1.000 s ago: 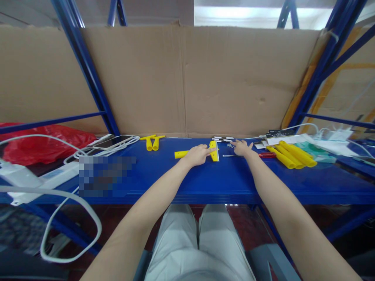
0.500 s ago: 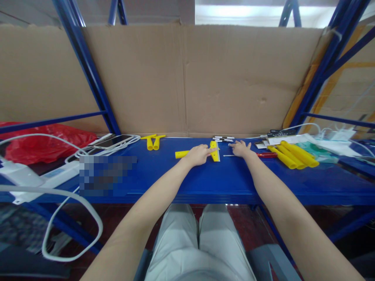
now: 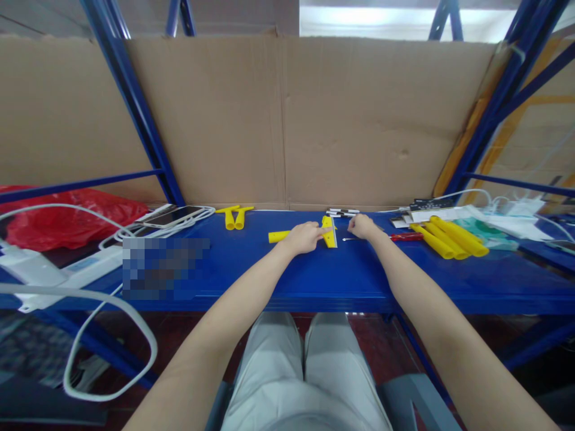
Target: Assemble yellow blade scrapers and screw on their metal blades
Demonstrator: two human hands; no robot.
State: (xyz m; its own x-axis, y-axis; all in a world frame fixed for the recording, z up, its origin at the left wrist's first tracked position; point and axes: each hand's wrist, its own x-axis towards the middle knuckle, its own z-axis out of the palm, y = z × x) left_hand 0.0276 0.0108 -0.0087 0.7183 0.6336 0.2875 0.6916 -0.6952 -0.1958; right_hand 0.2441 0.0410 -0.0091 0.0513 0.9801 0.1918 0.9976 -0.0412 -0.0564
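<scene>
My left hand (image 3: 305,237) is closed on a yellow T-shaped scraper (image 3: 329,232). It lies flat on the blue bench with its handle pointing left, and a thin pale strip runs along the right edge of its head. To the right, my right hand (image 3: 362,226) is closed with its fingertips together; whatever is in them, if anything, is too small or hidden to name. A screwdriver with a red handle (image 3: 406,237) lies beneath that hand, its thin shaft partly covered. Behind the scraper head sit several black-and-white strips (image 3: 342,213).
Two more yellow T-shaped pieces (image 3: 235,218) stand at the back left. Yellow tubular handles (image 3: 453,238) lie at the right, near papers and a green bag. White cables (image 3: 197,213) and a red plastic bag (image 3: 72,218) occupy the left. Cardboard (image 3: 287,126) walls the back.
My right hand has drawn its spread fingers together and shifted slightly left. My left hand and the scraper have stayed in place.
</scene>
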